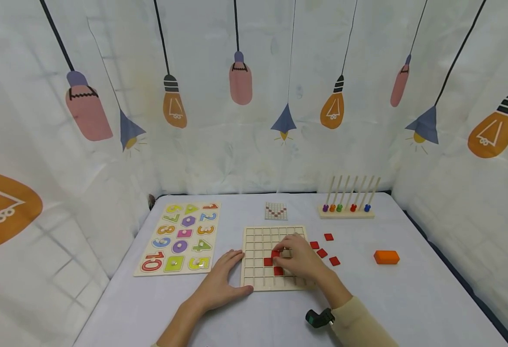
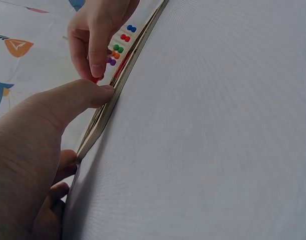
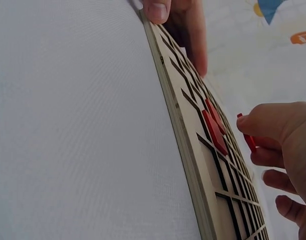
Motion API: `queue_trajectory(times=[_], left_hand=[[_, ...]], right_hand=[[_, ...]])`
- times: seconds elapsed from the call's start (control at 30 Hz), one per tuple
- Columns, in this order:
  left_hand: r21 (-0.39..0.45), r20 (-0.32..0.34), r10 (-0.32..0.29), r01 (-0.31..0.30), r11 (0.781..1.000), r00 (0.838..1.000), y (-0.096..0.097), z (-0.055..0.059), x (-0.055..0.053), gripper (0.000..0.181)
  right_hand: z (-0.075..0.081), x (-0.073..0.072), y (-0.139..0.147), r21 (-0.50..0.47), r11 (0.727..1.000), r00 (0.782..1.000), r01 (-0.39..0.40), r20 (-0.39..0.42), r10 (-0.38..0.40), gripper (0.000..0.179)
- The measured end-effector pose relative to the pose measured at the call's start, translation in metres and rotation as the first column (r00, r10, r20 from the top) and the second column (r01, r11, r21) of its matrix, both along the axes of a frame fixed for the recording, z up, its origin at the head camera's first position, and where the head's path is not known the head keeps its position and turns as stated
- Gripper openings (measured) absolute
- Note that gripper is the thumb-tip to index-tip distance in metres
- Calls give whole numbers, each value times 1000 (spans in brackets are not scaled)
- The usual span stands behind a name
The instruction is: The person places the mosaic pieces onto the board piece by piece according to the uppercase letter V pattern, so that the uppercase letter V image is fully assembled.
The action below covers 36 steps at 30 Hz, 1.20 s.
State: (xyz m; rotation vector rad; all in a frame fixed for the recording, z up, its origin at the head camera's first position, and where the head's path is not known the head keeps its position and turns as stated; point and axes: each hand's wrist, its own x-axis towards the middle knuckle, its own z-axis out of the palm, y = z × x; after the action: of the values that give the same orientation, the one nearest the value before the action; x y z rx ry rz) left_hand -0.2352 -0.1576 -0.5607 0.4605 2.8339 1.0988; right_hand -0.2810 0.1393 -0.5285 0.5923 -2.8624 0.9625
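A wooden grid board (image 1: 254, 284) lies on the table with red square tiles in some cells, one of them a red tile (image 1: 278, 271) near its middle. Over it my right hand (image 1: 299, 258) pinches another red tile (image 3: 249, 140) between thumb and fingers, held just above the grid in the right wrist view. My left hand (image 1: 221, 279) rests along the board's left side, its thumb (image 2: 95, 94) at the near corner and its fairly straight fingers touching the left edge.
Several loose red tiles (image 1: 322, 253) lie right of the board. A small pattern card (image 1: 276, 211) is behind it. A number puzzle board (image 1: 215, 226) lies left; a bead stand (image 1: 347, 215) stands back right, an orange block (image 1: 386, 257) in front of it.
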Motion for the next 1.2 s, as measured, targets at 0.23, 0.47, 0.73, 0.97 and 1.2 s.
queue_trajectory(times=[0.23,0.47,0.73,0.97,1.2], left_hand=[[5,0,-7,7,1000,1000,0,1,-1,106],[6,-3,-11,11,1000,1000,0,2,-1,105],[14,-5,-5,5,1000,1000,-1,2,0,107],[3,-9,-2,2,1000,1000,-1,0,0,106],[15,-10,-3,3,1000,1000,-2,-2,0,106]], right_hand=[[-3,-5,-10,-8,1000,998,-26,-52,25,20],[-5,-10,-20,-3,998,998,-56,-41,56,20],[-4,-16,-34,51,996,993,-76,-83,80,23],[-3,-23,-43,60,993,992,-103,-71,107,21],[-9,-27,-47,75,992,993,-99,-58,103,19]])
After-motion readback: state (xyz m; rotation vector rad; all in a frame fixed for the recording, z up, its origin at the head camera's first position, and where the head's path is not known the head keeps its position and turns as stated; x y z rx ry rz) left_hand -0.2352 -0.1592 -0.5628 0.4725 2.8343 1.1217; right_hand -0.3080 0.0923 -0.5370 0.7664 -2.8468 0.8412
